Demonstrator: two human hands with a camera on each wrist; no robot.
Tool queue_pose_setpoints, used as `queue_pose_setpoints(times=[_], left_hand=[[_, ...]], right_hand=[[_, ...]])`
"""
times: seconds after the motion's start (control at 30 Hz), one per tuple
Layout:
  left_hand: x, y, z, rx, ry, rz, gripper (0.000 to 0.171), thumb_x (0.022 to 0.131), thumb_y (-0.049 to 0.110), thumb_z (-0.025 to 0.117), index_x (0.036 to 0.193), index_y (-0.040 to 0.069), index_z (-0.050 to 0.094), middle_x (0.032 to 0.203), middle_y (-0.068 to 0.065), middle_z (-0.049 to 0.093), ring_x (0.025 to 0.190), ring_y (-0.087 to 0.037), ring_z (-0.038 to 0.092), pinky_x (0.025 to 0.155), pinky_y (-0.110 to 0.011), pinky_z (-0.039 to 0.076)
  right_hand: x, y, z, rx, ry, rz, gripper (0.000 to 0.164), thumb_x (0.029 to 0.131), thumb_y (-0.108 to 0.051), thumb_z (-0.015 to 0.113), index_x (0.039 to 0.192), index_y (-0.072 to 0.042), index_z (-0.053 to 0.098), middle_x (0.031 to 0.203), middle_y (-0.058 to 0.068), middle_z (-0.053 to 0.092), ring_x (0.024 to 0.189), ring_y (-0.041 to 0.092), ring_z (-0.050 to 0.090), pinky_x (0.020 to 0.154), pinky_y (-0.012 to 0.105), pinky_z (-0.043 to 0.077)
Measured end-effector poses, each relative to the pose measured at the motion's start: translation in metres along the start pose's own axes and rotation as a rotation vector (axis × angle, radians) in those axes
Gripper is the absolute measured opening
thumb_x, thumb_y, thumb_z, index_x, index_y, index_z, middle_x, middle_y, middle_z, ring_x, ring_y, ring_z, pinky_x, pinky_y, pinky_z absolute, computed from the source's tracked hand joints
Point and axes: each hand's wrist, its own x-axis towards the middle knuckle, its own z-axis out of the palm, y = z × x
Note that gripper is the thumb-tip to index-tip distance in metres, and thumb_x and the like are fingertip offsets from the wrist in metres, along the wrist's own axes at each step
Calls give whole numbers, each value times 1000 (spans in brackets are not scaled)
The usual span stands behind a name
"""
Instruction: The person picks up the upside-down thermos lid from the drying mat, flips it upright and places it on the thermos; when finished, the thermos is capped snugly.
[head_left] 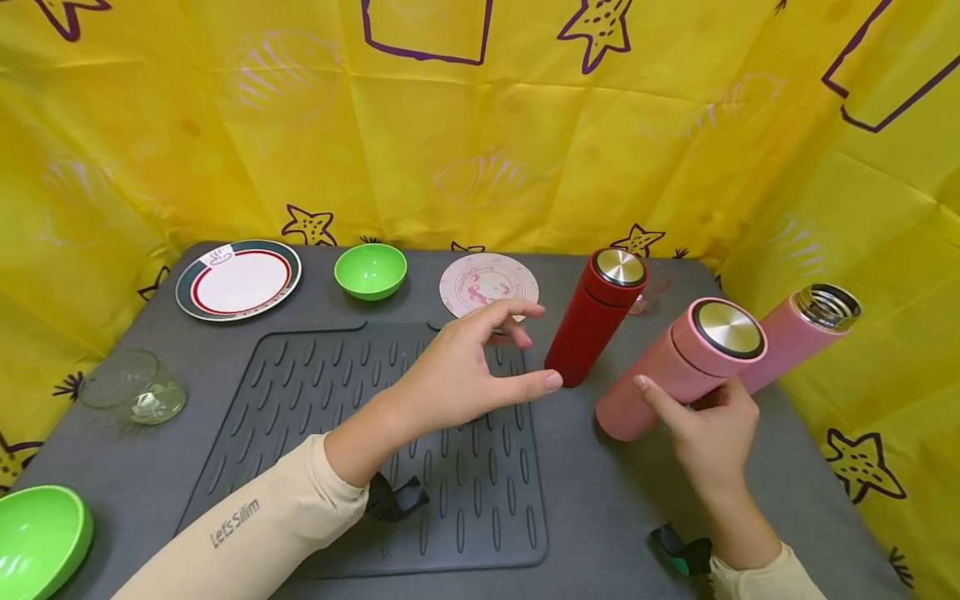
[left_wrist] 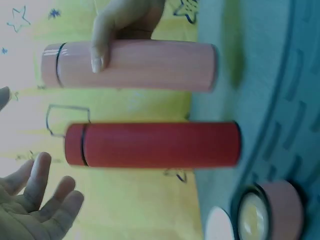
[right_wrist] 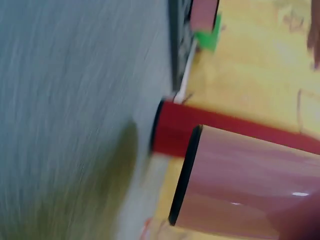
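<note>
My right hand [head_left: 716, 429] grips a capped pink thermos flask [head_left: 652, 383] around its body; in the right wrist view its dark base hangs above the table. My left hand [head_left: 472, 358] is held over the drying mat [head_left: 315, 433], fingers spread and thumb toward the red thermos flask [head_left: 592, 321], holding nothing. That red flask stands upright, capped with a steel-topped lid. Behind the right hand stands a second pink thermos flask [head_left: 798, 333], its steel mouth uncovered. A pink lid [left_wrist: 282, 207] shows in the left wrist view, mostly hidden behind my left hand in the head view.
Along the back lie a green-rimmed plate [head_left: 243, 282], a green bowl [head_left: 371, 271] and a pink patterned plate [head_left: 465, 279]. On the left are a glass [head_left: 135, 392] lying on its side and another green bowl [head_left: 45, 533]. Yellow curtains [head_left: 420, 150] enclose the table.
</note>
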Motion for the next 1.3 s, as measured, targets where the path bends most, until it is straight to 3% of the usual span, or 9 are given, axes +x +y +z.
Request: queue_pose_setpoints(times=[0.13, 0.27, 0.3, 0.37, 0.53, 0.87, 1.07, 1.2, 1.3], left_hand=[[-10, -12, -7, 61, -22, -121, 55, 81, 44, 78, 128, 28, 56, 107, 9, 59, 102, -7, 54, 91, -29, 48], [-15, -19, -11, 17, -48, -217, 53, 81, 42, 79, 127, 29, 57, 107, 5, 58, 107, -14, 53, 70, -29, 56], [-16, -20, -12, 21, -51, -228, 52, 81, 41, 79, 127, 29, 57, 105, 4, 58, 107, -14, 54, 71, -29, 56], [-17, -23, -13, 30, -58, -239, 50, 82, 39, 79, 126, 27, 58, 101, 3, 58, 105, -14, 55, 72, -29, 56], [-18, -32, -16, 138, -61, -214, 46, 83, 39, 78, 123, 26, 60, 96, 5, 58, 100, -13, 57, 92, -35, 47], [-22, -48, -24, 282, -110, -217, 54, 82, 44, 77, 128, 20, 60, 112, 2, 59, 103, -15, 54, 88, -36, 46], [-22, -62, -27, 334, -150, -283, 65, 78, 42, 81, 132, 14, 57, 125, -7, 55, 116, -22, 51, 96, -42, 44], [-20, -75, -23, 377, -202, -332, 78, 73, 45, 84, 136, 12, 55, 130, -9, 53, 121, -25, 48, 99, -43, 42], [-18, -82, -17, 427, -244, -350, 86, 68, 45, 88, 138, 9, 52, 131, -10, 52, 122, -27, 45, 100, -44, 42]], right_hand=[[26, 23, -5, -25, 21, 63, 51, 68, 2, 86, 115, -2, 67, 101, -1, 69, 86, 12, 66, 72, 19, 50], [44, 40, -4, -90, 7, 124, 51, 71, -8, 88, 117, -6, 66, 102, -4, 67, 88, 9, 64, 74, 18, 48], [48, 43, -3, -112, 5, 138, 50, 72, -10, 88, 116, -8, 66, 102, -5, 67, 88, 8, 63, 74, 17, 48], [53, 49, -2, -135, 3, 158, 49, 72, -14, 89, 115, -9, 65, 101, -6, 66, 88, 8, 63, 73, 17, 48], [61, 60, 0, -148, 10, 195, 48, 71, -17, 89, 112, -10, 66, 98, -6, 66, 86, 8, 62, 71, 18, 47], [64, 64, 3, -160, 16, 188, 50, 72, -21, 89, 115, -12, 65, 102, -6, 66, 88, 7, 62, 73, 18, 47], [62, 68, 4, -125, 11, 234, 53, 74, -17, 86, 121, -13, 61, 108, -5, 64, 93, 8, 60, 78, 19, 47], [59, 53, 6, -106, -4, 246, 53, 75, -16, 86, 121, -13, 60, 108, -4, 64, 94, 8, 60, 78, 20, 46], [58, 48, 6, -52, -35, 241, 65, 74, -11, 86, 130, -14, 52, 118, -1, 60, 103, 12, 57, 86, 24, 46]])
